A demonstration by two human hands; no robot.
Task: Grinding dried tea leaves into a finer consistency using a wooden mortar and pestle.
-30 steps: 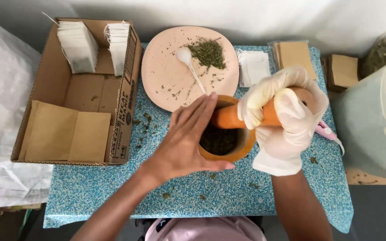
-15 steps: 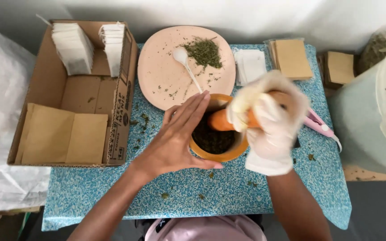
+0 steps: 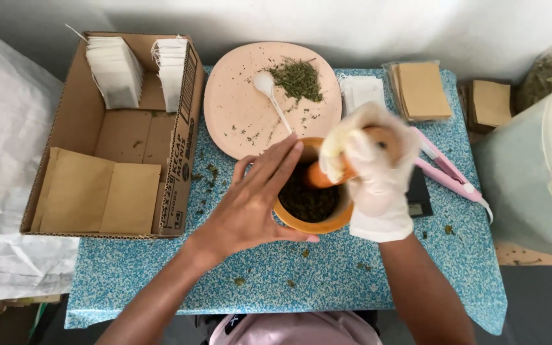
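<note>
Head cam, looking straight down at a speckled blue table [image 3: 301, 281]. An orange mortar bowl [image 3: 311, 220] sits mid-table just below a pink plate [image 3: 244, 121], full of dark crushed herbs. The bare left hand [image 3: 253, 204] lies flat and open against the bowl's left rim, fingers spread, gripping nothing. The right hand [image 3: 375, 176], in a white glove, is wrapped tight round an orange pestle [image 3: 324, 176] that pokes down into the bowl; it's a bit blurry. The plate carries a white spoon [image 3: 269, 92] and a pile of green herbs [image 3: 296, 80]. A cardboard box [image 3: 71, 128] with paper packets is off to the left.
</note>
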